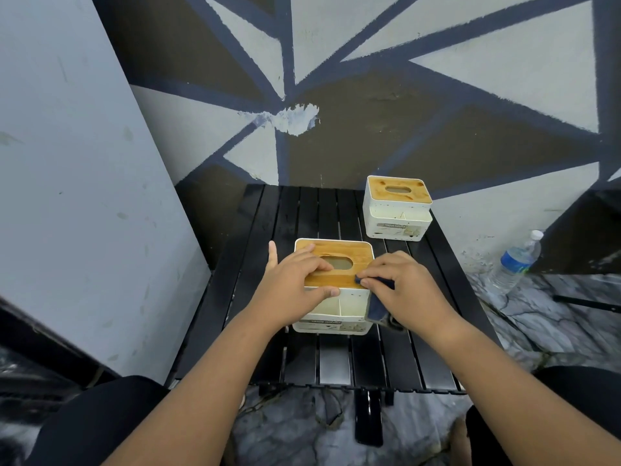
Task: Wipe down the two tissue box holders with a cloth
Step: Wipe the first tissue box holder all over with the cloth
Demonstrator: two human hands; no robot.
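White holder (336,309) with slotted wooden lid at table (302,213) centre, left hand (292,284) gripping its lid, right hand (403,287) pinching dark cloth (378,309) at lid's 3 o'clock edge, second holder (396,213) at 1 o'clock, bottle (515,264) at 3 o'clock on the floor.

Informal room corner, domestic or casual venue; I cannot tell which. The wall (369,129) at 12 o'clock bears a hand-painted geometric pattern with flaked paint. I sit at a black slatted worktop (302,210) on a marbled floor (420,425). A water bottle (517,264) stands on the floor at 2 o'clock.
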